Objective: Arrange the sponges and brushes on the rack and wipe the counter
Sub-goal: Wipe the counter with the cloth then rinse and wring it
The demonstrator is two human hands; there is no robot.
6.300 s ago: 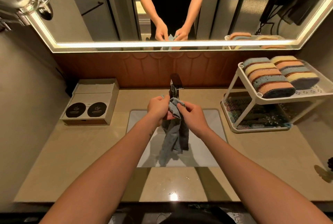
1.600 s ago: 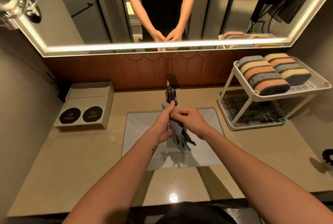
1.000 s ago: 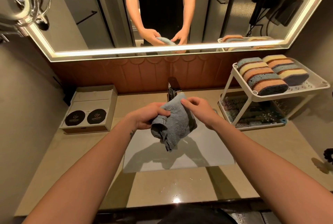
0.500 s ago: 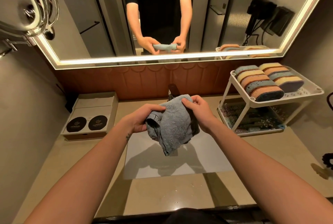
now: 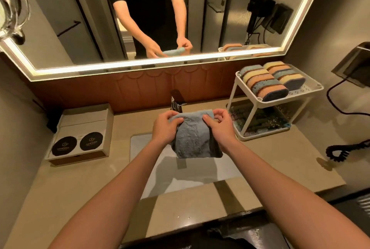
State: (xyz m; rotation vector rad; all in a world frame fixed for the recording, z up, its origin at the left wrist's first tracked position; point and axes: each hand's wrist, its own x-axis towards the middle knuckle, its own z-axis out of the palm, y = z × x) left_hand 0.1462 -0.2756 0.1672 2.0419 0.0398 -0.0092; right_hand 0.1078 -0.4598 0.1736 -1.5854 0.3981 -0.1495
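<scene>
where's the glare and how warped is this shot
Head view: the light strip round the mirror is blown out, the rest dim and warm; wide-angle distortion bows its edges; the cloth throws a soft shadow into the sink.

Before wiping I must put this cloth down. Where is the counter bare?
Bare counter: the stretch left of the sink, in front of the box; the strip along the front edge; the patch between rack and coiled cord. Crowded: the rack's top shelf, packed with sponges.

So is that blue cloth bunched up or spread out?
Spread out. The left hand and right hand pinch the top corners of the cloth, which hangs as a flat panel above the sink.
</scene>
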